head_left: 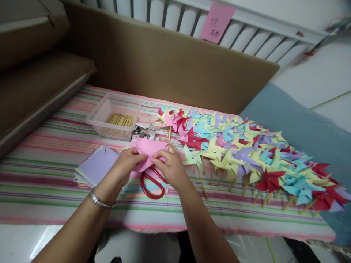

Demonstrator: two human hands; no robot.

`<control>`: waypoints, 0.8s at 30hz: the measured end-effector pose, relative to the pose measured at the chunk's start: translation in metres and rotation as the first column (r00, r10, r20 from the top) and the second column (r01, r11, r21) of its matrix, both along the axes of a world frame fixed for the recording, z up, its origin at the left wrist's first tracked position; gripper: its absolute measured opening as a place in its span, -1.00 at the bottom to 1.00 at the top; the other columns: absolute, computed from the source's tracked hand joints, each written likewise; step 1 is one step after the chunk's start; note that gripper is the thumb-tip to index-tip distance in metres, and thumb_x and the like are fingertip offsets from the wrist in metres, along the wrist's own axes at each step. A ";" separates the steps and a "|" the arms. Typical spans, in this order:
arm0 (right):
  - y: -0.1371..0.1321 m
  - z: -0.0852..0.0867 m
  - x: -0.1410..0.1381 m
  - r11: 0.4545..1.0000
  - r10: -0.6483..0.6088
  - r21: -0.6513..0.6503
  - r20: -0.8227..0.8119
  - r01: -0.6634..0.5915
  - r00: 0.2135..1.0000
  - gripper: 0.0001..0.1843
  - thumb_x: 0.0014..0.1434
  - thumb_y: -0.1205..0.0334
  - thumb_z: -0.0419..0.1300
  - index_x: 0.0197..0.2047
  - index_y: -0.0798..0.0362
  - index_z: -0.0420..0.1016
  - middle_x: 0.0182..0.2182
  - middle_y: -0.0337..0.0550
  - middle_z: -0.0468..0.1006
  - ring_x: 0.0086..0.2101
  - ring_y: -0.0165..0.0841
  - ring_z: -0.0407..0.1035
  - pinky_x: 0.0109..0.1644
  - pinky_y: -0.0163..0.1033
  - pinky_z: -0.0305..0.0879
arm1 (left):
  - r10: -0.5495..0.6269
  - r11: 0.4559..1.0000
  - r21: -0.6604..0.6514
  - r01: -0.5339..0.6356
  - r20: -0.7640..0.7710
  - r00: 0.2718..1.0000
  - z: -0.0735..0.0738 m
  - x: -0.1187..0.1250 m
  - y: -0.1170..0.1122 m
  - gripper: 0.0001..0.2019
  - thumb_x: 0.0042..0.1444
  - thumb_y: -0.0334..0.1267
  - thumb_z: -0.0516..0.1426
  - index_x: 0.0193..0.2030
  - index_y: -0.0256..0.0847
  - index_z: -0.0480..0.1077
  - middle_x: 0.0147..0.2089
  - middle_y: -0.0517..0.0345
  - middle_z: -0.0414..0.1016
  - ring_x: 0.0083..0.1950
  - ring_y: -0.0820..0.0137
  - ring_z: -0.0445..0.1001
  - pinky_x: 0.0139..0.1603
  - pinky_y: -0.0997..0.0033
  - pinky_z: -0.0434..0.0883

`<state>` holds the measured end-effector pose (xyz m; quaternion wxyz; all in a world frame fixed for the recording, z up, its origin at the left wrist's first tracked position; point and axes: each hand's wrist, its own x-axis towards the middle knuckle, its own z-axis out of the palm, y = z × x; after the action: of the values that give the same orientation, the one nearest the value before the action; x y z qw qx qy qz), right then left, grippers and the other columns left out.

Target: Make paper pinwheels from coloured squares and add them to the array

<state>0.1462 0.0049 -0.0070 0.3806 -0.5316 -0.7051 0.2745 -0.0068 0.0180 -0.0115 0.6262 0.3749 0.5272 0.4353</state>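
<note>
A sheet of pink paper (150,148) is held up between my two hands, its edges bent and curled. My left hand (127,162) pinches its left side with thumb and fingers. On the right side, my right hand (170,162) grips it the same way. Under the paper lie red-handled scissors (153,195), handles toward me and blades hidden. Coloured sheets are beneath them, partly covered. Left of my left hand is a stack of paper squares (95,164) with purple on top.
Behind my hands stand a clear plastic box (94,120) of wooden sticks (120,119) and a small tray of metal pieces (144,133). Many finished paper pinwheels (216,149) cover the right side of the striped cloth (55,175). A brown board (170,62) rises at the back.
</note>
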 end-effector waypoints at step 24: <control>0.001 -0.006 -0.006 0.994 -0.108 -0.011 0.126 0.111 0.986 -0.85 -0.02 0.42 0.20 -0.55 0.02 0.45 -0.40 -0.12 0.36 -0.06 -0.13 0.30 0.03 -0.02 0.26 | -0.021 0.998 -0.052 0.021 0.007 1.000 -0.003 0.003 -0.004 -0.85 -0.31 -0.34 0.29 -0.54 -0.31 0.43 -0.62 0.25 0.41 -0.62 0.56 0.26 -0.56 0.55 0.18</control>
<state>0.1398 0.0062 -0.0128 0.3453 -0.5892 -0.6949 0.2254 -0.0037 0.0141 -0.0149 0.6418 0.3626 0.5325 0.4161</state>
